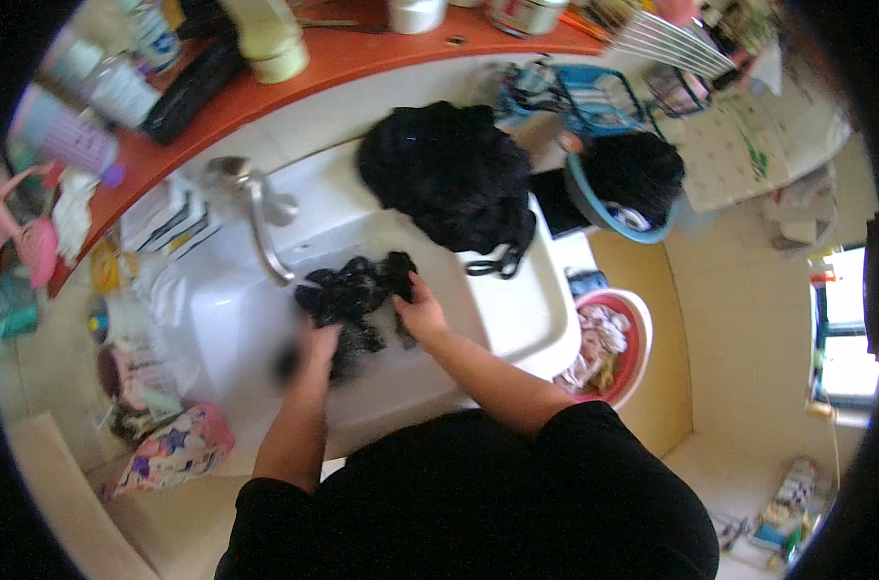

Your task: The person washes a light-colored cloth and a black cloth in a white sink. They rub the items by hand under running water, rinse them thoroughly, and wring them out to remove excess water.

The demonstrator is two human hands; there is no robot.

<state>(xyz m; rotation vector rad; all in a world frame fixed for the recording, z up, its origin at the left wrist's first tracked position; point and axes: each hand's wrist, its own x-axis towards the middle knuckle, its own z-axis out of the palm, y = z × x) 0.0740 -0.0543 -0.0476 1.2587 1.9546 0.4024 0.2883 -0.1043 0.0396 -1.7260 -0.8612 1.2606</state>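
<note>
A wet black cloth garment [348, 290] hangs bunched between my two hands over the white sink basin [449, 319]. My right hand [422, 311] grips its right end with thumb and fingers. At the lower left, my left hand [319, 346] is closed on the cloth, though its fingers are partly hidden and blurred. The garment is crumpled, so its kind cannot be made out. Just behind its left part hangs the spout of a metal faucet [263, 232]. A large heap of black clothing [449, 174] lies on the sink's back right ledge, with a strap trailing down.
A blue basin [580, 193] with black clothing stands to the right. Below it a pink tub [643, 338] contains light-coloured clothes. Bottles and a black brush [193, 89] line the red shelf [352, 66] above the sink. A patterned plastic bag [183, 449] lies at the left.
</note>
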